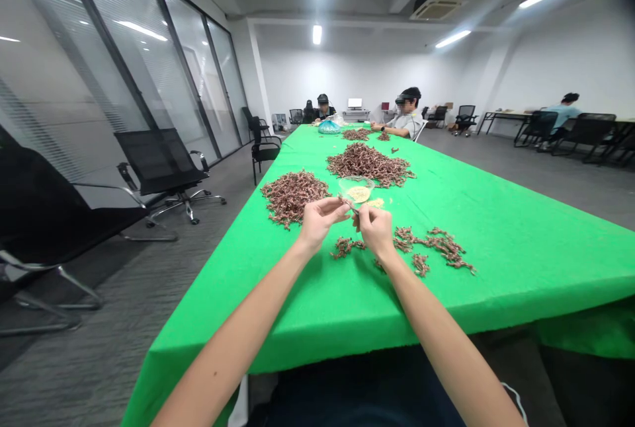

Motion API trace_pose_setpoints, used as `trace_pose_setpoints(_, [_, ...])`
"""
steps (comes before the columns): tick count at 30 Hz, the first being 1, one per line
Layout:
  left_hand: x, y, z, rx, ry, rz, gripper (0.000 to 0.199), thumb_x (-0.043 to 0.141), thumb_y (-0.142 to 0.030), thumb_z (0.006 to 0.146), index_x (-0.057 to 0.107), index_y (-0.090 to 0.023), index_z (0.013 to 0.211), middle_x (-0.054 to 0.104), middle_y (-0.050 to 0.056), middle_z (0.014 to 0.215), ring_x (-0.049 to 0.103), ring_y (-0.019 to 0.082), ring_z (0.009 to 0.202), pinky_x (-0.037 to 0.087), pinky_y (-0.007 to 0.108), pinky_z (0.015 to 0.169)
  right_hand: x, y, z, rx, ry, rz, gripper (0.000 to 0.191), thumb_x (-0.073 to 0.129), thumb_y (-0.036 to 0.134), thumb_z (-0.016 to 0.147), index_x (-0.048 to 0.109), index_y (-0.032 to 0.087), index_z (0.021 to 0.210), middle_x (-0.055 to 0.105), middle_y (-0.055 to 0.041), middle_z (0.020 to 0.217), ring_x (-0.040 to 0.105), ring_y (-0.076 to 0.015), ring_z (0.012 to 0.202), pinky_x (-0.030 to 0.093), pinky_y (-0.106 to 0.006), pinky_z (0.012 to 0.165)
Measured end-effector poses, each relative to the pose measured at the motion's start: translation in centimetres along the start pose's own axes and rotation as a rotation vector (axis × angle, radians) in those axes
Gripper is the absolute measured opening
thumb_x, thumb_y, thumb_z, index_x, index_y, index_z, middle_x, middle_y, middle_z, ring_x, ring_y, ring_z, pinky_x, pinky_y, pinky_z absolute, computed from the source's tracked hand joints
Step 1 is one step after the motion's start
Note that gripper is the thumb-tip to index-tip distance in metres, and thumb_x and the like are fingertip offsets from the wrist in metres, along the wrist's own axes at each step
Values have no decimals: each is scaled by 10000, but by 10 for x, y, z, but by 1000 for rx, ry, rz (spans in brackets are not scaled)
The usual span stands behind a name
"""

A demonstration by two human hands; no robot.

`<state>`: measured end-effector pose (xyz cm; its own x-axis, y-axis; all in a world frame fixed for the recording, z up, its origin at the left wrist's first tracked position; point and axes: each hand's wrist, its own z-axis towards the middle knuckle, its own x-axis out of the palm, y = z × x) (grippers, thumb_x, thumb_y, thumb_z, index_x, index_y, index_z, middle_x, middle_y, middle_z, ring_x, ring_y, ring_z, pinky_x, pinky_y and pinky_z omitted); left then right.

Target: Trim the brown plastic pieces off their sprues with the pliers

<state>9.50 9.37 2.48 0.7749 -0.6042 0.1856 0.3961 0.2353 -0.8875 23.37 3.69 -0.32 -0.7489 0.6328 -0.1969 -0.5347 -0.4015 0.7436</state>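
Note:
Over the green table (496, 229), my left hand (320, 221) pinches a small reddish-brown twisted piece (347, 202). Close beside it, my right hand (376, 225) is closed on a thin dark item at the same piece, too small to name. Just beyond my fingers sits a clear bowl (357, 182) with pale yellow bits (358, 194) in it; more bits lie on the cloth to its right. A brown heap (295, 195) is to the left of the bowl, and a bigger heap (368, 164) lies behind it. Loose clusters (446, 245) are spread at the right.
A bluish plastic bag (329, 126) and smaller brown heaps (356, 134) lie at the far end, where a person (409, 119) sits at the right side and another (323, 106) at the back. Black chairs (159, 159) stand left of the table.

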Motion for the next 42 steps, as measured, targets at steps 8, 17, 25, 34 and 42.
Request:
trace_pose_setpoints(8, [-2, 1, 2, 48, -30, 48, 323, 839, -299, 683, 754, -125, 941, 732, 130, 1010, 678, 268, 953, 556, 395, 858, 0, -2, 0, 18, 20, 41, 518, 397, 448, 966, 621, 158, 601, 608, -29, 547, 544, -134, 473, 406, -230, 513])
trace_pose_setpoints(17, [-2, 3, 2, 7, -82, 86, 381, 863, -350, 632, 752, -130, 923, 739, 116, 960, 693, 247, 860, 563, 351, 761, -1, 2, 0, 25, 33, 18, 513, 386, 454, 961, 596, 164, 594, 611, -33, 561, 546, -138, 487, 407, -236, 534])
trace_pose_setpoints(25, [-9, 8, 3, -203, -150, 61, 403, 841, -385, 669, 739, -113, 948, 731, 130, 965, 708, 218, 764, 565, 357, 772, 0, -3, 1, 28, -6, -37, 491, 380, 424, 970, 592, 165, 611, 615, -33, 583, 549, -142, 518, 395, -236, 548])
trace_pose_setpoints(34, [-10, 11, 4, -294, -103, -81, 429, 857, -254, 656, 709, -105, 1030, 714, 158, 1068, 670, 267, 1035, 491, 392, 983, -4, -15, 4, -255, -86, -523, 350, 396, 308, 945, 547, 175, 659, 551, -27, 611, 462, -140, 542, 312, -263, 571])
trace_pose_setpoints(42, [-6, 4, 2, -267, 19, -1, 484, 851, -333, 666, 707, -137, 1085, 694, 162, 1128, 651, 299, 1075, 489, 424, 954, -9, -23, 9, -389, -157, -595, 268, 391, 253, 952, 606, 166, 818, 611, -75, 767, 547, -190, 739, 381, -276, 700])
